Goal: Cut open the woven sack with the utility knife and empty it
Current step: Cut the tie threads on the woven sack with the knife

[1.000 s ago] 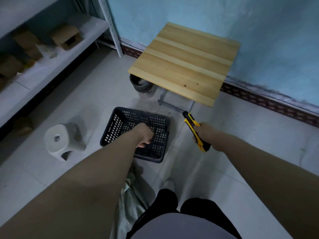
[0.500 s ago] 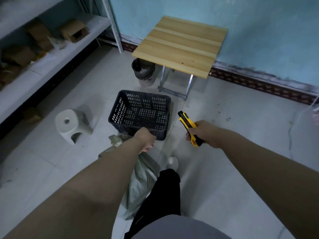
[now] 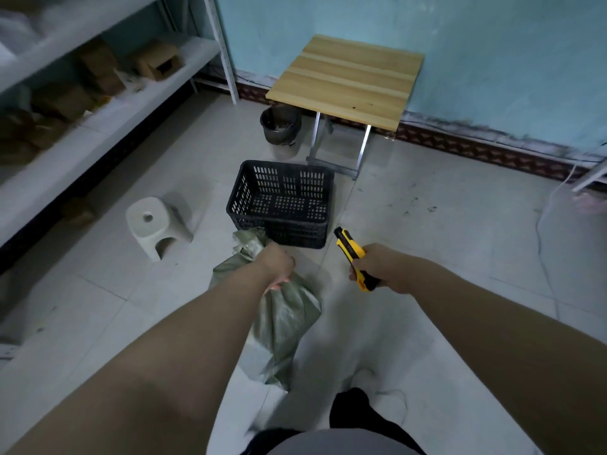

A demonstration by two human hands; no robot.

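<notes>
While the left hand (image 3: pixel 277 266) is clenched round the gathered neck of the grey-green woven plastic sack (image 3: pixel 287 318), the right hand (image 3: pixel 382 269) grips the handle of the yellow-and-black utility knife (image 3: pixel 350 249). The sack's bunched mouth sticks out past the left knuckles, just beside the near-left corner of the black perforated plastic crate (image 3: pixel 281 164). From there the sack's long axis runs away from the crate, back toward the person's feet.

The knife is held off the crate's near-right corner, nose pointing toward that corner, apart from the sack. I cannot tell whether the blade is extended.

The sack lies to the left of the knife hand. The cut therefore probably calls for the right hand to cross leftward, away from the crate's right side, and meet the cloth just behind the left grip.
</notes>
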